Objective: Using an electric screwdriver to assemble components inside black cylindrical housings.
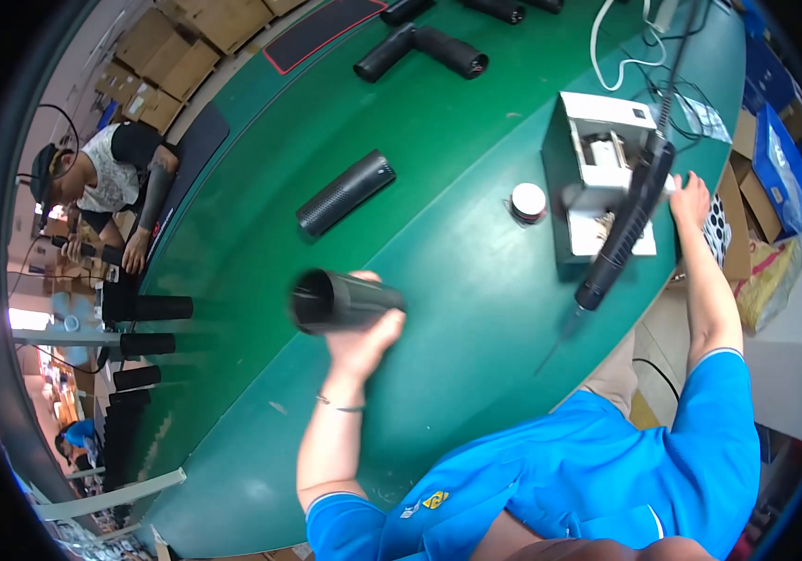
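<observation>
The left hand (363, 337) grips a black tube (340, 301), fingers wrapped around it, above the green table (457, 309). The right hand (691, 199) reaches beside the white fixture box (597, 159); its finger state cannot be told. A hanging electric screwdriver (625, 224) dangles between them.

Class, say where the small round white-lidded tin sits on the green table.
In the head view the tin sits right of centre on the green table, just left of the white box, beyond the hanging screwdriver.
</observation>
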`<action>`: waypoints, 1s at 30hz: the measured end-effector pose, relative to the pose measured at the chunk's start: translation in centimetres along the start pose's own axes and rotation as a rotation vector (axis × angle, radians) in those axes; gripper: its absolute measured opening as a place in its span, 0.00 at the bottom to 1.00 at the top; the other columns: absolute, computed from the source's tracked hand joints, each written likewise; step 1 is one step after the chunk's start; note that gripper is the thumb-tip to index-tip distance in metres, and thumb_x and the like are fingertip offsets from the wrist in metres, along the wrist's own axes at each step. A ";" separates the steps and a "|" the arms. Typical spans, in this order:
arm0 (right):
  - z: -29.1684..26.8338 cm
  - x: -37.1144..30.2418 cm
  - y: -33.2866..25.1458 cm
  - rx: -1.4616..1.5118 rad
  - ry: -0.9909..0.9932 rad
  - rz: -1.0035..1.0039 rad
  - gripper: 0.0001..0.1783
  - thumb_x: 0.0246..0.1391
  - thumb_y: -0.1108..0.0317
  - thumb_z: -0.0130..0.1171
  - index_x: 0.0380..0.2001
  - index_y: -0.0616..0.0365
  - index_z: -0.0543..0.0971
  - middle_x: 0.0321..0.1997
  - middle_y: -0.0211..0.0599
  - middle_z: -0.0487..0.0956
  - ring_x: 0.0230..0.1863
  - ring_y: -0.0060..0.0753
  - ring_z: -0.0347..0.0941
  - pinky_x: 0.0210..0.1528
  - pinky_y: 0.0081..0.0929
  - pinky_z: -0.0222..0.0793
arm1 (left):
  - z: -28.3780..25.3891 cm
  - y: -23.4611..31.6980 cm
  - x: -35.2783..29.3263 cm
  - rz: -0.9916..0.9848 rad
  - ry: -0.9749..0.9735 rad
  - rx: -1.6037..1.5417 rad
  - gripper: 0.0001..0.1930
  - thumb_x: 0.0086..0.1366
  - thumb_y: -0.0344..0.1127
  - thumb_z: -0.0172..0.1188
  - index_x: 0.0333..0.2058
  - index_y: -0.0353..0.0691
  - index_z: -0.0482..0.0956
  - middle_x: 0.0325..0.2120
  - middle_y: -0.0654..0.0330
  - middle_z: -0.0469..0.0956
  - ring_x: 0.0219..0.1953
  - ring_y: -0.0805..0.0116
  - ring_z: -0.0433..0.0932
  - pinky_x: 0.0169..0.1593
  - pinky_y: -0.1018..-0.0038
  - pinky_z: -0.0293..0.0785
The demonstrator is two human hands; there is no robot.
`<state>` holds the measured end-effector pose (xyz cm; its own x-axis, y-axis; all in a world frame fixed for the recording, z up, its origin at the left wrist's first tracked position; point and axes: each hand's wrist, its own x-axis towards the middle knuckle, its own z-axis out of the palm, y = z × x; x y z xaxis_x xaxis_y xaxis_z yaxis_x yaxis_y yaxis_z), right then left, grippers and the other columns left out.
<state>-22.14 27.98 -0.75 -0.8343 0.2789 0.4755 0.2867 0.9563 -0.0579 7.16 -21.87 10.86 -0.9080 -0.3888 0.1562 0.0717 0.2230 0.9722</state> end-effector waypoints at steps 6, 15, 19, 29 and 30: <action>-4.6 -3.3 1.1 0.863 0.041 0.287 0.20 0.50 0.64 0.50 0.45 0.66 0.67 0.39 0.44 0.73 0.40 0.36 0.70 0.43 0.26 0.66 | 7.6 -0.3 -6.2 0.074 -0.090 0.112 0.25 0.39 0.25 0.64 0.41 0.38 0.69 0.36 0.59 0.73 0.34 0.69 0.72 0.42 0.76 0.69; -24.6 -14.6 -4.8 1.822 -0.771 0.263 0.21 0.53 0.68 0.51 0.49 0.64 0.63 0.38 0.42 0.72 0.39 0.28 0.71 0.41 0.18 0.67 | 8.5 -1.2 -8.1 0.078 -0.056 0.108 0.27 0.39 0.26 0.65 0.42 0.38 0.69 0.35 0.60 0.73 0.36 0.70 0.73 0.44 0.76 0.69; -25.0 -16.7 -8.2 1.721 -0.988 0.214 0.34 0.51 0.68 0.54 0.59 0.58 0.52 0.45 0.44 0.69 0.42 0.29 0.68 0.45 0.21 0.66 | 8.4 -1.6 -8.6 0.055 -0.046 0.104 0.29 0.39 0.26 0.65 0.44 0.38 0.67 0.36 0.60 0.73 0.36 0.68 0.73 0.44 0.76 0.69; -22.4 -17.4 -12.0 1.921 -0.819 0.391 0.27 0.55 0.68 0.49 0.56 0.61 0.54 0.40 0.41 0.69 0.33 0.22 0.67 0.36 0.12 0.63 | 7.6 -3.0 -9.8 0.055 -0.040 -0.042 0.35 0.37 0.26 0.65 0.48 0.38 0.62 0.44 0.57 0.66 0.44 0.63 0.69 0.49 0.73 0.65; -22.6 -17.2 -12.4 1.940 -0.805 0.423 0.26 0.56 0.68 0.48 0.55 0.61 0.56 0.39 0.40 0.69 0.32 0.22 0.66 0.35 0.12 0.63 | 7.8 -2.8 -9.8 0.062 -0.028 -0.037 0.34 0.38 0.27 0.65 0.48 0.39 0.63 0.43 0.58 0.68 0.43 0.65 0.70 0.49 0.74 0.65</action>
<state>-0.72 9.36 11.61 -0.9838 -0.0893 -0.1552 0.1788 -0.4448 -0.8776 12.64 -11.75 5.27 -0.9126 -0.3498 0.2115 0.1426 0.2125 0.9667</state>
